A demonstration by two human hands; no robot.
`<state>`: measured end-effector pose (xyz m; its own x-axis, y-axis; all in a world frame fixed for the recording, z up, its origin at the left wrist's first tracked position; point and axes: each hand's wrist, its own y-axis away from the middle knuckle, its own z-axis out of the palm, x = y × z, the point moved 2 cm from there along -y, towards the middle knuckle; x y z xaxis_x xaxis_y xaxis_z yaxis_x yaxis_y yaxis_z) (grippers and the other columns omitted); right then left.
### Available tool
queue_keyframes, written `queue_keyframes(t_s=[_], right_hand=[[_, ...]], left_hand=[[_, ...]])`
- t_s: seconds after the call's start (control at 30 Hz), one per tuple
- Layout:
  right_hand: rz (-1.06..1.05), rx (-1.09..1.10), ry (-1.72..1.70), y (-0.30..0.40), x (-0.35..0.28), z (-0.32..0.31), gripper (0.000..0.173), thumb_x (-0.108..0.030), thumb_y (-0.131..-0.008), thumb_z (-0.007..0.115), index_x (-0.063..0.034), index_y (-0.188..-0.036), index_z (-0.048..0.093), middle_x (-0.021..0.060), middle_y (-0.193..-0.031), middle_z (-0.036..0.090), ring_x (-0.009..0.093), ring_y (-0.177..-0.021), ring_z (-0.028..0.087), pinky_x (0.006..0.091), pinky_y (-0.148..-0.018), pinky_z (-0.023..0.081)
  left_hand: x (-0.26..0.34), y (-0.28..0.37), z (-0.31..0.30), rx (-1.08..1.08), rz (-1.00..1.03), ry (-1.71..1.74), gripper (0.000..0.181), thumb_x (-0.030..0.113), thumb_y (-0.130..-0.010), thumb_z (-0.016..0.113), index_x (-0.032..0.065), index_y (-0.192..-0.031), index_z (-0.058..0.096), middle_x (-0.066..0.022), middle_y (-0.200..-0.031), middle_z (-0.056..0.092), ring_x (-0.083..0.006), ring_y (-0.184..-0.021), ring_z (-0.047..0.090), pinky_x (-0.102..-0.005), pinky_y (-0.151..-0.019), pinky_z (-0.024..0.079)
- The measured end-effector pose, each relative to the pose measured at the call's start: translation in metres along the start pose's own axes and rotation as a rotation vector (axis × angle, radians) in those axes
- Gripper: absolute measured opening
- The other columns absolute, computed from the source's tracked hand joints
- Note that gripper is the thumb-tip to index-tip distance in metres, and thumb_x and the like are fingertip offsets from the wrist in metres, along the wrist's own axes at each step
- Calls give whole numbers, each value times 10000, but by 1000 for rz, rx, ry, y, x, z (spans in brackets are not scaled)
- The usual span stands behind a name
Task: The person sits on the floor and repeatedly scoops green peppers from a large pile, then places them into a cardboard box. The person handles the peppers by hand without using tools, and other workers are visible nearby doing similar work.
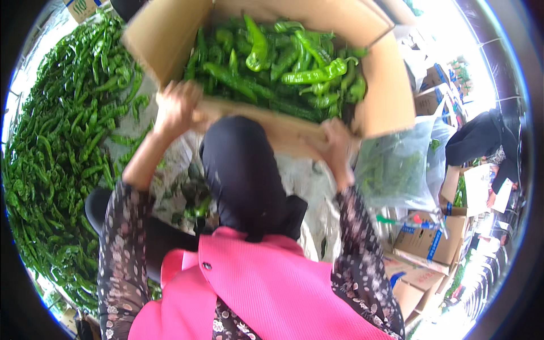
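An open cardboard box [386, 89] with its flaps spread is in front of me, tilted slightly. Long green peppers [314, 76] fill its inside. My left hand [178, 104] grips the near rim at the left corner, its fingers blurred. At the right corner of the same rim, my right hand [333, 142] holds on, also blurred. My raised knee [242, 157] in dark trousers is right against or just below the near wall; I cannot tell if they touch. The box's underside is hidden.
A large heap of green peppers [55, 170] spreads along the left. At right stand a clear plastic bag [395, 161] with green contents and taped cardboard boxes [433, 238]. Beyond them another person [480, 136] bends over an open box. Pale sheeting [314, 204] covers the ground.
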<state>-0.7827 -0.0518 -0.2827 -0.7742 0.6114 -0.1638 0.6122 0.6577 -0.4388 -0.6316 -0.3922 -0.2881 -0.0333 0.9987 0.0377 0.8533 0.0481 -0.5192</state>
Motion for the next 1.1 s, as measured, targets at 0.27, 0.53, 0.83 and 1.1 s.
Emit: queue_keyframes(t_s=[0.27, 0.53, 0.83, 1.1], right_hand=[[9, 76, 19, -23, 15, -6, 548, -528, -648, 821, -87, -643, 495, 101, -675, 489, 296, -619, 515, 415, -543, 384], [-95, 138, 58, -2, 10, -3, 497, -483, -598, 859, -84, -613, 562, 114, -616, 515, 299, -545, 495, 405, -518, 381], [-105, 22, 17, 3, 11, -4, 505, -487, -653, 817, -93, -697, 503, 92, -718, 474, 284, -652, 530, 382, -553, 393], [-85, 60, 0, 6, 1, 1, 527, -518, -664, 808, -83, -684, 512, 80, -726, 477, 281, -682, 536, 384, -585, 413]], left_hand=[[-14, -41, 9, -117, -49, 107, 575, 489, -543, 832, 71, -873, 615, -97, -855, 595, -300, -823, 608, -407, -758, 482], [-8, -21, 10, -88, 42, 187, 551, 572, -605, 768, 87, -792, 585, -87, -785, 569, -300, -760, 615, -407, -727, 474], [-3, -2, 10, 33, 32, 148, 539, 601, -666, 721, 96, -801, 586, -66, -785, 566, -273, -773, 613, -407, -723, 460], [-2, 12, 12, 28, 12, 135, 464, 547, -697, 739, 117, -797, 598, -59, -779, 580, -261, -786, 631, -388, -747, 476]])
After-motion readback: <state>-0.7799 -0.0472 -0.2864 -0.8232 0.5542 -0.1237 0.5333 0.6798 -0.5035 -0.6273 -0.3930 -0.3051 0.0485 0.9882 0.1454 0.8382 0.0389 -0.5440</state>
